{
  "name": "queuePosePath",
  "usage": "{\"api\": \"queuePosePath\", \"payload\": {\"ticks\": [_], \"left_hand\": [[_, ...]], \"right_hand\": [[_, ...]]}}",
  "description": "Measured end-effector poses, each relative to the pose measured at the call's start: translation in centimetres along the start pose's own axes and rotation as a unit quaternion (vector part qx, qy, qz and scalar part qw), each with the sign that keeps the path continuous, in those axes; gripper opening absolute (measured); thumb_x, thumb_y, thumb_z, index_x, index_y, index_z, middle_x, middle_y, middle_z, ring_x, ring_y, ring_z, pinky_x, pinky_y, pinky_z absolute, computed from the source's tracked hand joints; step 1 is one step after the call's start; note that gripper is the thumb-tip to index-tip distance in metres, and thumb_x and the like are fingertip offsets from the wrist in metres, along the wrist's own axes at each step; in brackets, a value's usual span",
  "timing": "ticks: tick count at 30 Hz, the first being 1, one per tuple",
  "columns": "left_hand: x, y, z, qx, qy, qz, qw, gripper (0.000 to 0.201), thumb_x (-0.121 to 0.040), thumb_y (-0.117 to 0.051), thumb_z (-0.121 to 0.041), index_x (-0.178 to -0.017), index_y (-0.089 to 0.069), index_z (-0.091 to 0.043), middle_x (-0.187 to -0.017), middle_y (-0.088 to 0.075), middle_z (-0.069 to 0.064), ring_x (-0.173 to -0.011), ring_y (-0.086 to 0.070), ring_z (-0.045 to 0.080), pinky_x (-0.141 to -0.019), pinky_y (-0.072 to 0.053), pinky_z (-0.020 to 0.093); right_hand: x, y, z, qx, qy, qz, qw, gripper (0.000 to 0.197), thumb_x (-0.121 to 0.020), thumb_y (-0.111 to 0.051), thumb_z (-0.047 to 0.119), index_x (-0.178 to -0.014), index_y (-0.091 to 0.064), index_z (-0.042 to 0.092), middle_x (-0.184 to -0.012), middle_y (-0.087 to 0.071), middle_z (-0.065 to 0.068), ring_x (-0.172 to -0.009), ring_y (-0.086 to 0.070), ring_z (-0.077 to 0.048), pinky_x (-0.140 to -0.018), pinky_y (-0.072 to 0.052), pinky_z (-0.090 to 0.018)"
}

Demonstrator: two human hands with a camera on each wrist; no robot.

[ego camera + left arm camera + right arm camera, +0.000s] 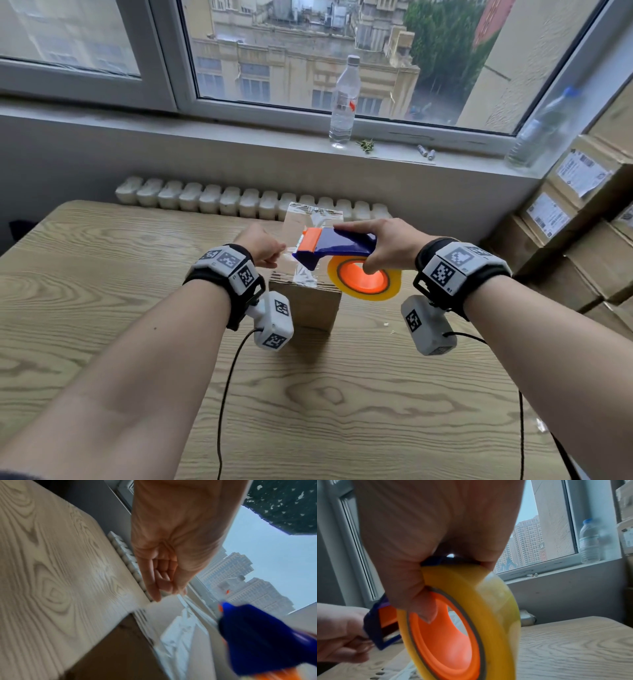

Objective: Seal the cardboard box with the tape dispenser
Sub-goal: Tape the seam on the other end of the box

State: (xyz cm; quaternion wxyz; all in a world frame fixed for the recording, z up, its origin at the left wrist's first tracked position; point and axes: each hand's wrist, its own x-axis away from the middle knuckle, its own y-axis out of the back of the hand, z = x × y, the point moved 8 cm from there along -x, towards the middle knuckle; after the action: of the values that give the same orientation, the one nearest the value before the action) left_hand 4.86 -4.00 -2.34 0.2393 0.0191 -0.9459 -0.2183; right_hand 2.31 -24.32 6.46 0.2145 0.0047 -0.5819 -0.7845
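Observation:
A small cardboard box (310, 305) stands on the wooden table (102, 274), its top covered with wrinkled clear tape (301, 274). Just above the box, my right hand (359, 248) grips a blue and orange tape dispenser (337, 244) carrying a yellow tape roll (364, 279). In the right wrist view the thumb reaches into the orange core (447, 635) of the tape roll (488, 599). My left hand (275, 255) is at the dispenser's orange blade end and pinches the loose tape end. Seen from the left wrist, its fingers (163, 574) are curled beside the blue dispenser (257, 631).
Two water bottles (344, 102) (544, 130) and two batteries (426, 152) sit on the windowsill. Labelled cardboard boxes (582, 222) are stacked at the right. A white radiator (239, 202) runs behind the table's far edge. Black cables trail from both wrists.

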Motion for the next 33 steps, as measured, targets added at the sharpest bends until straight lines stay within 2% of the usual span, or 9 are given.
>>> {"api": "queuePosePath", "payload": {"ticks": [2,5,12,15,18,21,23,28,33], "left_hand": [[-0.3,0.9,1.3,-0.008,0.012,-0.014,1.000,0.022,-0.092,-0.059,-0.010,-0.071,-0.055,-0.003,-0.064,-0.053,0.008,-0.056,-0.052,0.015,-0.071,-0.057,0.031],[-0.5,1.9,2.7,-0.007,0.019,-0.030,0.999,0.018,-0.091,-0.060,-0.012,-0.077,-0.057,-0.001,-0.067,-0.056,0.009,-0.059,-0.054,0.016,-0.073,-0.056,0.032],[-0.4,2.6,5.4,0.013,0.031,-0.063,0.997,0.026,-0.090,-0.061,-0.010,-0.066,-0.053,-0.004,-0.063,-0.053,0.008,-0.054,-0.051,0.016,-0.063,-0.055,0.028],[-0.4,1.9,6.2,0.044,0.049,-0.031,0.997,0.025,-0.094,-0.054,-0.010,-0.070,-0.050,-0.006,-0.064,-0.047,0.005,-0.054,-0.046,0.013,-0.061,-0.055,0.026],[-0.6,1.9,6.7,0.064,0.055,-0.031,0.996,0.017,-0.094,-0.056,-0.014,-0.084,-0.057,0.001,-0.069,-0.048,0.006,-0.057,-0.047,0.013,-0.071,-0.056,0.032],[-1.0,2.2,7.0,0.063,0.048,-0.042,0.996,0.032,-0.092,-0.059,-0.020,-0.108,-0.057,0.007,-0.076,-0.049,0.006,-0.061,-0.048,0.013,-0.067,-0.056,0.030],[-1.1,2.4,7.2,0.057,0.046,-0.044,0.996,0.036,-0.092,-0.060,-0.022,-0.113,-0.056,0.007,-0.077,-0.049,0.006,-0.062,-0.049,0.013,-0.062,-0.055,0.028],[-1.5,2.0,8.0,0.057,0.057,-0.038,0.996,0.026,-0.092,-0.059,-0.024,-0.086,-0.056,0.001,-0.071,-0.047,0.006,-0.062,-0.048,0.013,-0.061,-0.054,0.026],[-1.4,1.5,8.0,0.068,0.058,-0.041,0.995,0.028,-0.092,-0.059,-0.024,-0.073,-0.050,-0.005,-0.070,-0.046,0.006,-0.062,-0.047,0.012,-0.062,-0.053,0.025]], "right_hand": [[0.3,-0.1,-0.4,0.006,-0.006,0.016,1.000,0.084,-0.070,-0.071,0.009,-0.137,-0.040,0.050,-0.107,-0.052,0.008,-0.087,-0.052,-0.014,-0.073,-0.040,-0.022],[0.5,-0.3,-0.5,0.003,-0.003,0.033,0.999,0.083,-0.070,-0.073,0.011,-0.135,-0.041,0.052,-0.108,-0.052,0.008,-0.090,-0.053,-0.015,-0.075,-0.042,-0.024],[-0.3,-1.7,0.8,0.000,0.021,0.042,0.999,0.080,-0.067,-0.077,0.012,-0.129,-0.048,0.053,-0.111,-0.060,0.009,-0.096,-0.059,-0.015,-0.084,-0.052,-0.030],[-0.6,-1.7,1.8,0.012,0.035,0.045,0.998,0.074,-0.069,-0.076,0.013,-0.128,-0.052,0.050,-0.105,-0.059,0.012,-0.092,-0.055,-0.011,-0.080,-0.047,-0.024],[-0.8,-1.4,2.6,0.022,0.047,0.040,0.998,0.069,-0.070,-0.075,0.014,-0.128,-0.055,0.046,-0.105,-0.061,0.012,-0.090,-0.053,-0.009,-0.078,-0.041,-0.021],[-1.0,-1.3,3.1,0.024,0.050,0.039,0.998,0.068,-0.071,-0.074,0.014,-0.128,-0.055,0.044,-0.105,-0.060,0.013,-0.090,-0.052,-0.009,-0.078,-0.040,-0.020],[-1.1,-1.3,3.5,0.031,0.053,0.042,0.997,0.068,-0.071,-0.074,0.014,-0.128,-0.054,0.044,-0.107,-0.061,0.011,-0.090,-0.052,-0.010,-0.078,-0.041,-0.021],[-1.3,-1.5,3.8,0.034,0.051,0.050,0.997,0.067,-0.071,-0.074,0.013,-0.127,-0.056,0.045,-0.107,-0.061,0.012,-0.090,-0.052,-0.010,-0.076,-0.041,-0.021],[-1.2,-1.5,3.7,0.037,0.052,0.057,0.996,0.067,-0.071,-0.075,0.014,-0.127,-0.056,0.045,-0.114,-0.064,0.010,-0.089,-0.052,-0.009,-0.075,-0.040,-0.021]]}}
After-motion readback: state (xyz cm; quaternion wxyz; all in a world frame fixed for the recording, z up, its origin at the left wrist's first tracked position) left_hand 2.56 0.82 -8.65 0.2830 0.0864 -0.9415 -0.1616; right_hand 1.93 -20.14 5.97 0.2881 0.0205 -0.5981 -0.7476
